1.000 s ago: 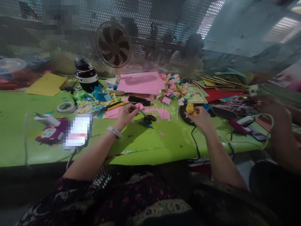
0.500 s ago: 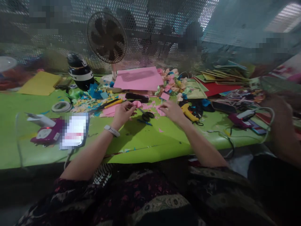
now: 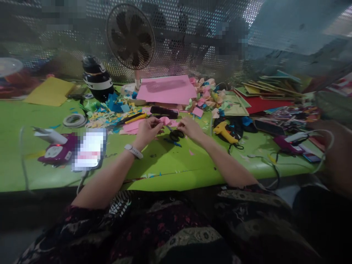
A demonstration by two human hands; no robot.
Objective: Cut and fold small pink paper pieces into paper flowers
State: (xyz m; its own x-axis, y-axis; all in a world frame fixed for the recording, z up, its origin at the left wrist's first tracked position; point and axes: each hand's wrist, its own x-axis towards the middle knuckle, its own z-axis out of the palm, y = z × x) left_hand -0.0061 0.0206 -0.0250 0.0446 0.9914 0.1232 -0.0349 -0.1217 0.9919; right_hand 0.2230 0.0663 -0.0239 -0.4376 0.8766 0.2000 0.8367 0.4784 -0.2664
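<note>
My left hand (image 3: 147, 130), a white watch on its wrist, pinches a small pink paper piece (image 3: 165, 120) just above the green table (image 3: 170, 165). My right hand (image 3: 189, 128) sits close beside it with fingers curled, right over black-handled scissors (image 3: 175, 135) that lie on the table. I cannot tell whether its fingertips grip the paper or the scissors. A yellow glue gun (image 3: 224, 131) lies on the table to the right of my right hand, with nothing holding it.
A fan (image 3: 130, 36), a black helmet (image 3: 97, 82) and pink sheets (image 3: 167, 90) stand at the back. Paper scraps (image 3: 110, 113), a tape roll (image 3: 74, 120) and a phone (image 3: 89, 149) are on the left. Another person's arm (image 3: 337, 157) and paper stacks (image 3: 264, 95) are on the right.
My right hand has let go of the yellow glue gun, which now lies on the table, and has moved left to meet my left hand by the scissors.
</note>
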